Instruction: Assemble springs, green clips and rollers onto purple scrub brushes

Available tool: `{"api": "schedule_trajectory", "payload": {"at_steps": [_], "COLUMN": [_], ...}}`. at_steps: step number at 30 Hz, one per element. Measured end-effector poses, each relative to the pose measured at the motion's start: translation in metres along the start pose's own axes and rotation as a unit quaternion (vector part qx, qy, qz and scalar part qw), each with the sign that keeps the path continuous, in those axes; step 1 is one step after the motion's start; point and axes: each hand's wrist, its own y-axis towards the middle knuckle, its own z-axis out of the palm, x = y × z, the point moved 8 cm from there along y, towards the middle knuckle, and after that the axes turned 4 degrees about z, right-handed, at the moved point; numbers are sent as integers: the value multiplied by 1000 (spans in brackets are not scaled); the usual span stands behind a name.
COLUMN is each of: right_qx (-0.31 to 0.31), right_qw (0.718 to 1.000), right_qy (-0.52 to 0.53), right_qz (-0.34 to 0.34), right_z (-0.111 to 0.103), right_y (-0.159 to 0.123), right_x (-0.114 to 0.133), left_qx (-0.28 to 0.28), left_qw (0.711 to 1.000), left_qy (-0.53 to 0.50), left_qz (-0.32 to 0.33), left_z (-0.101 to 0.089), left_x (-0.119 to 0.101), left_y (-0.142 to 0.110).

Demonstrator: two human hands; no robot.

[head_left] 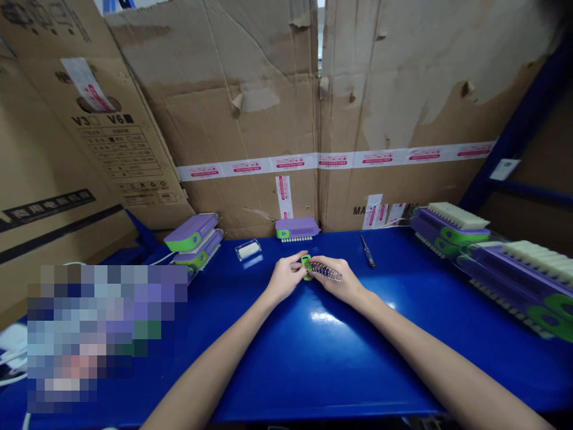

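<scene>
My left hand (pixel 285 277) is closed in a pinch on the left side of a small bright green plastic piece (pixel 306 260) with a dark slot near its top. From the right, my right hand (pixel 344 285) closes on a coiled metal spring (pixel 326 271). The spring runs from the green piece back over the right fingers; whether it is fixed to the piece I cannot tell. Both hands meet above the middle of the blue table (pixel 268 370). Some fingertips are hidden behind the piece and the coil.
A purple-and-green brush (pixel 296 227) stands at the back, with a small clear case (pixel 248 250) left of it. A screwdriver-like tool (pixel 367 251) lies to the right. Stacked brushes flank both sides, left (pixel 190 234) and right (pixel 447 224). Cardboard (pixel 250 125) walls the back; pixelation covers the lower left.
</scene>
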Motion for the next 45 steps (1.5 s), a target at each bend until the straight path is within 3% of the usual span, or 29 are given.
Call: {"api": "schedule_trajectory", "payload": {"at_steps": [8,14,18,22,26,36,45], "right_qx": [1,-19,-32,-39,-40,-48,-35], "right_qw": [998,994,995,996,998,991,981], "right_qy": [-14,-69,-76,-76,-23,63,114], "right_qz": [62,80,54,-17,-40,108,155], "right_z": [2,1,-1,-3,-4,-1,3], "right_y": [-1,0,-1,-3,-2,1,0], "right_x": [-8,-12,-7,6,7,-15,-20], "left_qx": [26,-14,-6,19,-13,-59,-48], "left_qw": [999,1000,1000,1000,1000,998,999], "left_qy": [-2,18,-2,-1,-14,-34,-15], "left_qz": [-22,-12,-10,17,-1,-12,-14], "left_z": [1,1,3,8,4,-2,-1], "left_x": [-1,0,1,-2,3,-1,8], "left_y": [-1,-1,0,0,1,2,2]}}
